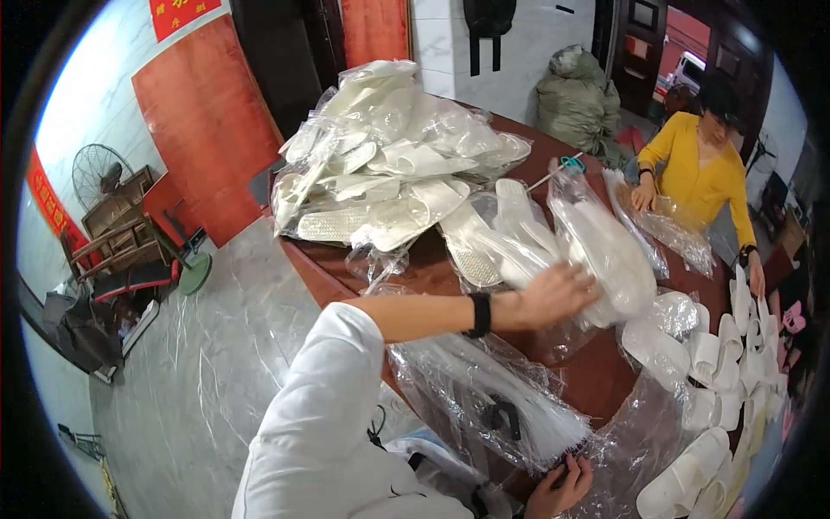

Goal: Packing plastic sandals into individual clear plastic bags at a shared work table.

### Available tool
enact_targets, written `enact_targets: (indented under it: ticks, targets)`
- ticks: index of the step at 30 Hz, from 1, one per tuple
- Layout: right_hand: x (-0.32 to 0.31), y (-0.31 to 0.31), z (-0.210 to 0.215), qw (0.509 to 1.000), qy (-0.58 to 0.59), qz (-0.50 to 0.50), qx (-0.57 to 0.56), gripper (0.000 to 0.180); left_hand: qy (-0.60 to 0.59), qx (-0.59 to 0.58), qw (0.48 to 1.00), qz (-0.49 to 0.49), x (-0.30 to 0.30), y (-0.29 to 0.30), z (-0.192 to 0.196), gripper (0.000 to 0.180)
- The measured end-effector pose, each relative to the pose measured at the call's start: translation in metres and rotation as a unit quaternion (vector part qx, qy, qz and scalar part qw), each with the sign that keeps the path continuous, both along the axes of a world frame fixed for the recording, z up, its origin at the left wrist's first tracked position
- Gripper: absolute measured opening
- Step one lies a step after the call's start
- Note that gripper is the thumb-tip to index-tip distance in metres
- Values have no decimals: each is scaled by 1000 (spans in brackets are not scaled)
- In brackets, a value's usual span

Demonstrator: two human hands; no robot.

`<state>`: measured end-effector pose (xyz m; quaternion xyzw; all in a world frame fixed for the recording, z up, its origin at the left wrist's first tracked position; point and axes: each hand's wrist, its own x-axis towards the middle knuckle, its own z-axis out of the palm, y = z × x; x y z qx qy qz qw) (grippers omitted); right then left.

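My left hand (560, 294) reaches across the dark red table (596, 381) and grips a clear bag holding white slippers (605, 246). A black band sits on that wrist. My right hand (560, 489) is low at the front edge, fingers curled on the end of a stack of empty clear plastic bags (484, 389) that fans out over the table's edge. What it pinches there is partly hidden. Loose white slippers (718, 363) lie in rows to the right of both hands.
A tall pile of bagged white slippers (389, 156) covers the far left of the table. A person in a yellow top (696, 164) works at the far side, hands on a clear bag (670, 227). Teal scissors (571, 163), grey sacks (575, 99), a floor fan (99, 173) and a wooden chair (121, 255) stand around.
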<state>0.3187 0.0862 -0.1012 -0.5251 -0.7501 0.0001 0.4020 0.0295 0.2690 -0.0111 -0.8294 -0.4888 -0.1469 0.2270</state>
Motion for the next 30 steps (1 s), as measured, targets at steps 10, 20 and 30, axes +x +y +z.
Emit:
enact_targets:
  ticks: [10,20,30]
  targets:
    - [4,-2,-4,1000,-24,-6,-10,17,-69,-312,944,-86,33,-73,19,82]
    - [-6,-5,-2,1000,-15,-23,7,19,-232,-125,924,277,-191,-143,110,58]
    - [-6,-3,-7,999,-39,-34,-6,21,-126,20,743,657,-465,-156,-18,87]
